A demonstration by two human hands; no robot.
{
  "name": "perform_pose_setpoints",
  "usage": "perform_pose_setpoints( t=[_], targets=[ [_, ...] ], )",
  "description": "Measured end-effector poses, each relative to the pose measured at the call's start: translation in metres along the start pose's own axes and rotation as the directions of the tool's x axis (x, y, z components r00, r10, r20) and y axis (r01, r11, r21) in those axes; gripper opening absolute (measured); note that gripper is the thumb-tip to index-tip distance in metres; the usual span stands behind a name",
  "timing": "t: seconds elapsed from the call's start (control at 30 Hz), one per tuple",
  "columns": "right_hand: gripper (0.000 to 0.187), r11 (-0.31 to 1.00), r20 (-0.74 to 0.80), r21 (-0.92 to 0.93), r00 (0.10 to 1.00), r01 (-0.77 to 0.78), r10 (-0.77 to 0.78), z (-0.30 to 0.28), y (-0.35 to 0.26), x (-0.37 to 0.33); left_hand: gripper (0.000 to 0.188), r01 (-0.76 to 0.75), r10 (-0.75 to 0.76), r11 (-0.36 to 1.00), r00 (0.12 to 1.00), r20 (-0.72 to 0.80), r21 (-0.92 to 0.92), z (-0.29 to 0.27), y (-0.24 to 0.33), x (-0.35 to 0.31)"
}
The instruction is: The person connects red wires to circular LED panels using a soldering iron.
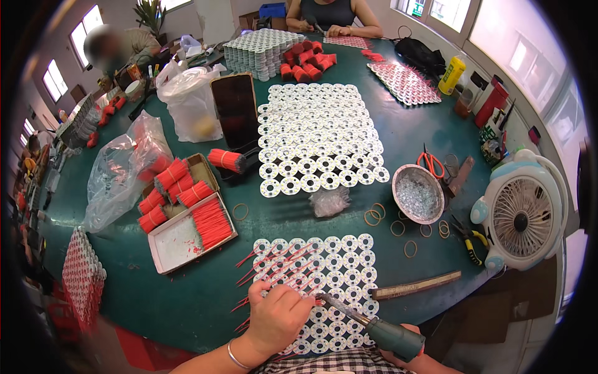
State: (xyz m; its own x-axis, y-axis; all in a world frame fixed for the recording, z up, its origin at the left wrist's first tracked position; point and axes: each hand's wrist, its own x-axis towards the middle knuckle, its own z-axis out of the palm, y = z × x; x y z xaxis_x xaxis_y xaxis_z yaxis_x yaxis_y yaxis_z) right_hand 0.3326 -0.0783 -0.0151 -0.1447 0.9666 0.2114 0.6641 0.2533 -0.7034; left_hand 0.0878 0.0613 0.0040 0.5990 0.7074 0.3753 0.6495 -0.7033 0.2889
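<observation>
A panel of round white LED circuit boards lies on the table close in front of me, with thin red wires standing off its left and middle rows. My left hand, a bangle on its wrist, is closed in a pinch over the panel on what looks like a red wire, mostly covered by the fingers. My right hand grips the green handle of a soldering iron. The iron's metal tip meets the panel right beside my left fingertips.
Left stands a cardboard tray of red wire bundles. Beyond the panel are stacked LED boards and a phone. To the right are a metal bowl, pliers, a wooden strip and a fan. A co-worker sits opposite.
</observation>
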Motion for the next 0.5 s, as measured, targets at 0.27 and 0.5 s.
perform_pose_setpoints(
  t=[0.27, 0.5],
  targets=[
    [0.023, 0.748, -0.14, 0.621, 0.906, -0.234, 0.4, 0.0, 0.002, -0.024, 0.009, -0.012, 0.009, 0.999, 0.999, -0.053, -0.046, 0.003, 0.003, 0.003],
    [0.031, 0.981, -0.157, 0.185, 0.984, -0.055, 0.085, -0.013, -0.009, -0.02, 0.012, -0.034, 0.034, 0.999, 0.999, -0.039, 0.001, 0.001, 0.009, -0.002]
  ],
)
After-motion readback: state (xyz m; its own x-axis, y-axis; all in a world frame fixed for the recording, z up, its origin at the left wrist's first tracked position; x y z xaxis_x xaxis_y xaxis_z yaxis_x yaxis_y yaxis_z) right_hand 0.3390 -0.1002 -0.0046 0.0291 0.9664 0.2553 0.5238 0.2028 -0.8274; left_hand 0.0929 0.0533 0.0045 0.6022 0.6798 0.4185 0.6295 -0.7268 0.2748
